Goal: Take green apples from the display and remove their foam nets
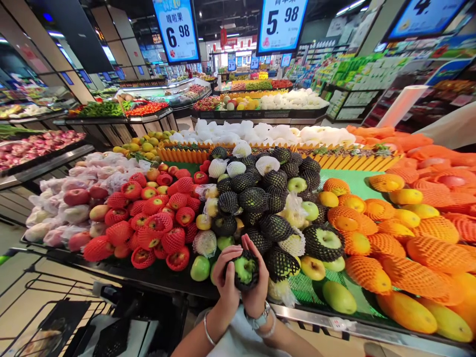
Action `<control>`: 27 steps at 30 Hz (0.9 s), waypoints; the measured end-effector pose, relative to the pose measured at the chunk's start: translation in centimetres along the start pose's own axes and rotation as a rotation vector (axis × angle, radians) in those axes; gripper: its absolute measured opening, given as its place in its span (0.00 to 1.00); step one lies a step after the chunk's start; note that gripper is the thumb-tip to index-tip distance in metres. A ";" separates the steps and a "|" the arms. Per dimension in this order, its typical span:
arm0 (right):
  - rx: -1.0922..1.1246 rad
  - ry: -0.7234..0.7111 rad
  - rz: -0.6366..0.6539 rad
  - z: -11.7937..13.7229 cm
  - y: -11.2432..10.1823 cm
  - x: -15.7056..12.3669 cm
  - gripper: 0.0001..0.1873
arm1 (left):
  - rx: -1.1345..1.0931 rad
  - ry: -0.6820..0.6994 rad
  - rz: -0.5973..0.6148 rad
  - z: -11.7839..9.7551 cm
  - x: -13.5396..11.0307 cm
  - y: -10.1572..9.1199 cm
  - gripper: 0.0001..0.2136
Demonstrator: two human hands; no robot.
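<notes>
Cupped between both palms is a green apple (244,270) in a black foam net, its top facing up toward me. My left hand (226,277) wraps its left side, thumb in front. Against the right side presses my right hand (257,282), fingers pointing up and away. Both hands are over the front edge of the fruit display. Right behind them lies a heap of black-netted green apples (253,196). A bare green apple (200,268) sits just left of my left hand, and another netted apple (282,263) lies close to my right hand.
Red-netted apples (148,218) fill the left of the display, and orange-netted mangoes (409,267) the right. A metal rail (334,322) runs along the front edge. At lower left stands a black wire cart (37,297). Price screens (282,25) hang overhead.
</notes>
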State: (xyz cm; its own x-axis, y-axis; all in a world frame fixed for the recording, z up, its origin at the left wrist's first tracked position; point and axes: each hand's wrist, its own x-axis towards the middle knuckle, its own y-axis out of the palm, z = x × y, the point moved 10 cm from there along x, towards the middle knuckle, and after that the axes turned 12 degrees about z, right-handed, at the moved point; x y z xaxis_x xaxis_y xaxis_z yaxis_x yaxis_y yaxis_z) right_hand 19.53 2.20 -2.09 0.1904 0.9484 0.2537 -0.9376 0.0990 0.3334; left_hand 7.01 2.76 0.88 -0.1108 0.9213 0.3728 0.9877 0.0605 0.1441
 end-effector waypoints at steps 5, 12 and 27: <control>-0.037 -0.123 0.015 1.0 -0.5 0.4 0.17 | 0.075 -0.039 0.125 -0.1 1.0 0.8 0.12; -0.046 -0.155 0.031 1.8 -0.1 0.9 0.12 | 0.142 -0.053 0.169 -0.6 1.2 1.1 0.11; -0.044 -0.034 0.136 1.1 -0.3 2.1 0.23 | 0.111 0.004 0.277 -0.2 1.7 1.8 0.24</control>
State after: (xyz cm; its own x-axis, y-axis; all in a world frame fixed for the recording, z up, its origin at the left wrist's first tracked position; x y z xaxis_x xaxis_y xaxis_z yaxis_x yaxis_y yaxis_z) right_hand 20.51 3.82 -0.70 0.0698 0.9434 0.3242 -0.9670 -0.0159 0.2544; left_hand 8.57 4.38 1.99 0.1650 0.9071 0.3873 0.9863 -0.1518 -0.0646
